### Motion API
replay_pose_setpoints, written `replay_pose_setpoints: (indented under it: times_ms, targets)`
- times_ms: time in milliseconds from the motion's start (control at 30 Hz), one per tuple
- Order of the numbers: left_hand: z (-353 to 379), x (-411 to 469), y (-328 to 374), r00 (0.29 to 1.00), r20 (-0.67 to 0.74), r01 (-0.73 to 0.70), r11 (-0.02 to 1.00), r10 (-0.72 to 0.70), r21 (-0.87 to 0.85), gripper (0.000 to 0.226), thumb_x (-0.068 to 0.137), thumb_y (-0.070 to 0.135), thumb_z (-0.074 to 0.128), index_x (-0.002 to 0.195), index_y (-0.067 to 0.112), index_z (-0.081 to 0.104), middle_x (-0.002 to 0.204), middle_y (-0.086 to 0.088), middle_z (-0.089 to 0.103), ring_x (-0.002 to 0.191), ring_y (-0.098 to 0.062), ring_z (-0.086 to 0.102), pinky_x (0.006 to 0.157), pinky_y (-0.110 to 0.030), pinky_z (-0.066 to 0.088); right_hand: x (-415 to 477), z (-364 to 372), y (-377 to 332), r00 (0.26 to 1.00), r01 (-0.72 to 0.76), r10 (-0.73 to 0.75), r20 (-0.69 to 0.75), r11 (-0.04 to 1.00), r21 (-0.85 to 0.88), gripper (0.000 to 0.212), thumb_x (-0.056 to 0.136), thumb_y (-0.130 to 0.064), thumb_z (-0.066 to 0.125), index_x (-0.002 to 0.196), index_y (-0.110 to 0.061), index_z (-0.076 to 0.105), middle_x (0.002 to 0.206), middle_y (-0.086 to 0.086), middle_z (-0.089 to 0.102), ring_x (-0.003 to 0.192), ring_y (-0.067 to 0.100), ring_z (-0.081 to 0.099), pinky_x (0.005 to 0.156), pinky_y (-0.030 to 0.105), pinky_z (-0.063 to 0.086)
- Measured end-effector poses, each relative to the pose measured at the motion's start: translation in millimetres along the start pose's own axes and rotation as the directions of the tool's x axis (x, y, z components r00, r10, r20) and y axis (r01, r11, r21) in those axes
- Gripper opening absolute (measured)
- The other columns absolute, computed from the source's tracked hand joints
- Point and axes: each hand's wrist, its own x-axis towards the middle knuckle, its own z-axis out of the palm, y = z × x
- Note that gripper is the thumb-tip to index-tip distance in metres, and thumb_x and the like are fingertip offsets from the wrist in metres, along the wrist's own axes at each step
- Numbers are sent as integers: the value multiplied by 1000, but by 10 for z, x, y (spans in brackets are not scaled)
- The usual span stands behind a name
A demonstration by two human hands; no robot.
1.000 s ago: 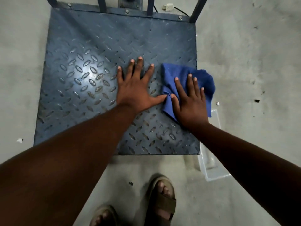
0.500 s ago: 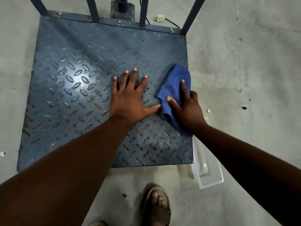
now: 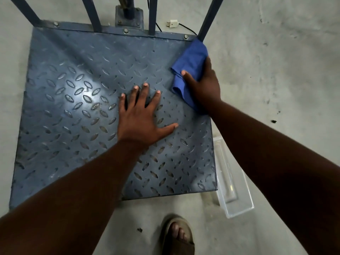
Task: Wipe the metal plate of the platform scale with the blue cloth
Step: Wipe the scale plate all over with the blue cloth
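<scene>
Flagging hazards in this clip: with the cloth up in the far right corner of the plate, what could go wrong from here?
The blue cloth under the right hand sits against an upright frame post, so it might snag there or knuckles could knock the post. The left hand rests flat on the metal plate, so that patch may go unwiped. A clear plastic tray beside the plate could be stepped on.

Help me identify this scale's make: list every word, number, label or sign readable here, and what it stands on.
None: no readable text anywhere.
Metal plate: only raised tread pattern.
Blue cloth under the right hand: unmarked.
Clear plastic container on the floor: no label visible.
</scene>
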Motion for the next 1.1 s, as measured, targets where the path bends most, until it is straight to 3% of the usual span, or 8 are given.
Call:
replay_pose_setpoints:
  times_ms: [133, 300, 467, 667, 833, 933, 1100]
  targets:
    - [-26, 11, 7, 999, 38, 10, 1000, -10, 3, 115, 73, 102, 37, 167, 36, 30, 179, -5, 14, 164, -31, 14, 131, -61, 7, -632, 1, 262, 997, 47, -42, 63, 996, -71, 85, 97, -73, 44, 165, -40, 5, 142, 15, 50, 119, 38, 59, 84, 36, 44]
    - [-22, 17, 3, 999, 41, 12, 1000, -12, 1, 115, 72, 100, 38, 167, 36, 31, 179, -4, 14, 164, -31, 14, 131, -61, 8, -1208, -48, 427, 993, 48, -37, 108, 994, -101, 83, 97, -69, 47, 164, -43, 5, 143, 15, 44, 115, 40, 60, 85, 38, 48]
    - [-16, 22, 12, 999, 30, 12, 1000, -12, 0, 115, 73, 102, 37, 167, 35, 32, 178, -5, 16, 164, -32, 16, 130, -63, 9, -619, -37, 216, 997, 42, -35, 63, 993, -108, 86, 94, -75, 47, 163, -44, 7, 142, 14, 44, 117, 41, 61, 93, 40, 49]
    - [16, 23, 3, 1000, 5, -4, 1000, 4, -9, 114, 73, 102, 43, 165, 35, 35, 177, -6, 20, 163, -33, 18, 129, -63, 12, 449, -28, -43, 997, 50, -48, 59, 998, -40, 90, 90, -79, 49, 163, -38, 18, 151, 10, 39, 134, 35, 53, 105, 39, 45]
    - [-8, 18, 3, 1000, 17, 3, 1000, -3, -9, 115, 73, 102, 41, 166, 34, 34, 178, -6, 18, 163, -32, 18, 129, -63, 11, 99, -35, 135, 993, 103, -106, 47, 992, 70, 87, 92, -69, 61, 163, -37, 23, 155, 6, 43, 139, 25, 48, 105, 26, 38]
    - [-25, 19, 0, 1000, 27, 11, 1000, -11, -17, 116, 73, 103, 40, 166, 34, 34, 178, -5, 17, 163, -32, 16, 130, -62, 10, -99, -78, 267, 985, 131, -139, 107, 988, 78, 89, 91, -66, 64, 164, -38, 20, 157, 4, 40, 141, 19, 43, 109, 26, 36]
    - [-16, 6, -23, 1000, 20, -6, 1000, 7, -27, 116, 73, 103, 41, 165, 34, 36, 177, -6, 19, 163, -33, 17, 129, -64, 12, 476, -114, 40, 977, 106, -117, 176, 992, 70, 92, 92, -64, 66, 165, -31, 21, 163, 7, 30, 149, 23, 35, 111, 22, 26]
